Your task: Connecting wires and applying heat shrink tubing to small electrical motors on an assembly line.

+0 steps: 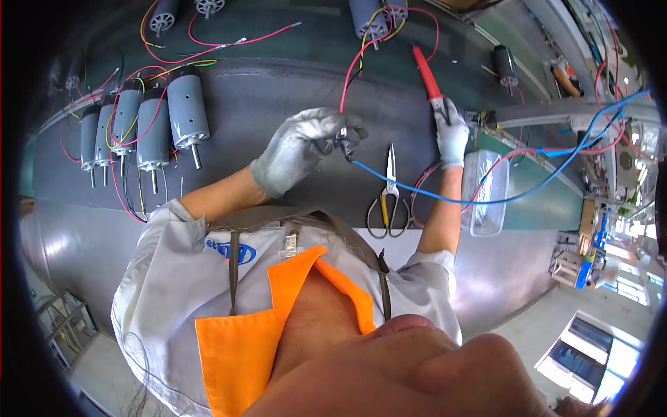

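Observation:
My left hand [295, 146], in a pale grey glove, is closed over the bench. Its fingers pinch a metal clip [345, 144] on the end of a blue cable [445, 200] together with a red wire [344, 90]. That wire leads up to a grey cylindrical motor [368, 17] at the far side. Off to the right, my gloved right hand [451, 133] is wrapped around the lower end of a long red test probe [426, 75]. The probe's thin dark tip points away from me, right of that motor, apparently apart from it. Finger contact with the clip is partly hidden.
Several grey motors [187, 108] with coloured leads stand at the left. Scissors [390, 181] and a yellow-handled tool [384, 212] lie between my arms. A clear plastic box [490, 194] sits beside my right forearm. A dark motor [506, 66] and metal frame [549, 111] are at right.

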The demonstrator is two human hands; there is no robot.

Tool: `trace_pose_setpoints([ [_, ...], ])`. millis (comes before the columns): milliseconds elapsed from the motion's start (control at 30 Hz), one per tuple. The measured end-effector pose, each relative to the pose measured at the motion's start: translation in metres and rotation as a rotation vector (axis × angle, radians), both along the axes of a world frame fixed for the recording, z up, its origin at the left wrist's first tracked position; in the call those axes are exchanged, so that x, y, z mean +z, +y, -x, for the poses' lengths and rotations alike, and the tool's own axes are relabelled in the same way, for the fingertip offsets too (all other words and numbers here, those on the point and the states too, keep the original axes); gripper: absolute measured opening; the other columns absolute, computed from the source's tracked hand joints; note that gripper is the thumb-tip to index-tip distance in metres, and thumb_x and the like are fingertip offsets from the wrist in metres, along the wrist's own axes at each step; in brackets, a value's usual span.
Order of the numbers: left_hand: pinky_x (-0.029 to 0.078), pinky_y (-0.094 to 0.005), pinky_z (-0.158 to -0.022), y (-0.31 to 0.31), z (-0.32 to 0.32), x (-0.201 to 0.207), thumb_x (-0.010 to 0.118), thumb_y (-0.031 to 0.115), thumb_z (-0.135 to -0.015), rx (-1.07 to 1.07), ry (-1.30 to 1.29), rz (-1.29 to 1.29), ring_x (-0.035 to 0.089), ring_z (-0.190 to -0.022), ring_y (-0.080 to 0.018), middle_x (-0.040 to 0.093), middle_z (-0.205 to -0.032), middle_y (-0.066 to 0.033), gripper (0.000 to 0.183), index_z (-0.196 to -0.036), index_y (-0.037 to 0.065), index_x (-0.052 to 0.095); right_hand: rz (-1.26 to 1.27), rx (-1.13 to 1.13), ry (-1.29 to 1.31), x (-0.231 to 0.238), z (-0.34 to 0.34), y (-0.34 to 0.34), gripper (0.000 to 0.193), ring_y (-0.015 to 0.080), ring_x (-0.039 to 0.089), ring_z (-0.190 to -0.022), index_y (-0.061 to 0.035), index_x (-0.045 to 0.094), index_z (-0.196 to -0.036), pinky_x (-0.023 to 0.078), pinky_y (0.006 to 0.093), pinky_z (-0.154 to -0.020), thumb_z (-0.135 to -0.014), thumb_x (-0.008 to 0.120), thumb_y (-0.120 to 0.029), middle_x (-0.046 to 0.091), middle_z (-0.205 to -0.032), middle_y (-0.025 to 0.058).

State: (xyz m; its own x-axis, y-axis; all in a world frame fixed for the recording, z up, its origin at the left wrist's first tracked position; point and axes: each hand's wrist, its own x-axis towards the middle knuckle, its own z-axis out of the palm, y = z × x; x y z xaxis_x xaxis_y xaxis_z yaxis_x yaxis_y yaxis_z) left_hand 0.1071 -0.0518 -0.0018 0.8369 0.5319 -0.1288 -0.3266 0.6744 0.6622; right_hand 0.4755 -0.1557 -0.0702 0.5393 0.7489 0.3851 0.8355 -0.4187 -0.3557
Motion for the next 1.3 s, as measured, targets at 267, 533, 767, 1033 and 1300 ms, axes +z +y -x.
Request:
trace_pose_setpoints([
  [267, 0.048, -0.0464, -0.105, 0.011, 0.017, 0.003, 0.057, 0.02, -0.102, 0.113, 0.004, -0.027, 0.066, -0.111, -0.0359, 0.072, -0.1, -0.0183, 0.028, -0.112, -0.005, 0.064, -0.205, 0.223, 0.906, 0.017, 0.002, 0.006, 0.041, 0.0121, 0.065, -0.098, 0.0033, 0.065, -0.128, 0.053, 0.0244, -0.087, -0.088, 0.07, 0.001, 0.071, -0.117, 0.0073],
  [533, 0.049, -0.0327, -0.092, 0.003, 0.015, -0.011, 0.056, 0.019, -0.101, 0.076, -0.005, 0.002, 0.066, -0.104, -0.0212, 0.07, -0.112, -0.0148, 0.029, -0.118, -0.004, 0.064, 0.055, 0.207, 0.542, 0.02, 0.0, 0.011, 0.04, 0.0171, 0.07, -0.1, 0.0004, 0.069, -0.122, 0.053, 0.0292, -0.09, -0.082, 0.072, -0.004, 0.074, -0.111, 0.0137],
  [767, 0.05, -0.0319, -0.084, -0.005, 0.001, -0.021, 0.054, 0.024, -0.102, -0.02, 0.087, 0.1, 0.063, -0.094, -0.0149, 0.069, -0.111, -0.0098, 0.029, -0.116, 0.001, 0.064, 0.174, 0.08, -0.134, 0.077, 0.056, -0.07, 0.058, 0.0399, 0.064, -0.099, -0.0068, 0.062, -0.13, 0.05, 0.0477, -0.088, -0.074, 0.074, -0.008, 0.066, -0.106, 0.0228],
  [1033, 0.051, -0.0296, -0.074, 0.056, -0.027, -0.05, 0.061, 0.031, -0.099, -0.183, 0.406, -0.408, 0.064, -0.085, -0.0156, 0.066, -0.088, -0.006, 0.028, -0.098, 0.003, 0.068, -0.255, 1.003, 0.886, 0.108, 0.186, -0.096, 0.031, 0.0291, 0.066, -0.087, 0.0012, 0.069, -0.113, 0.052, 0.0407, -0.082, -0.093, 0.067, -0.022, 0.07, -0.106, 0.0173],
  [1300, 0.054, -0.0469, -0.083, 0.303, 0.057, 0.015, 0.062, 0.056, -0.09, 0.392, 1.31, -1.887, 0.066, -0.096, -0.0374, 0.068, -0.102, -0.0204, 0.056, -0.103, 0.002, 0.068, -0.122, -0.133, 0.847, 0.059, 0.15, -0.079, 0.027, 0.0151, 0.068, -0.085, 0.0045, 0.069, -0.117, 0.056, 0.0299, -0.079, -0.099, 0.062, -0.015, 0.072, -0.099, 0.0105],
])
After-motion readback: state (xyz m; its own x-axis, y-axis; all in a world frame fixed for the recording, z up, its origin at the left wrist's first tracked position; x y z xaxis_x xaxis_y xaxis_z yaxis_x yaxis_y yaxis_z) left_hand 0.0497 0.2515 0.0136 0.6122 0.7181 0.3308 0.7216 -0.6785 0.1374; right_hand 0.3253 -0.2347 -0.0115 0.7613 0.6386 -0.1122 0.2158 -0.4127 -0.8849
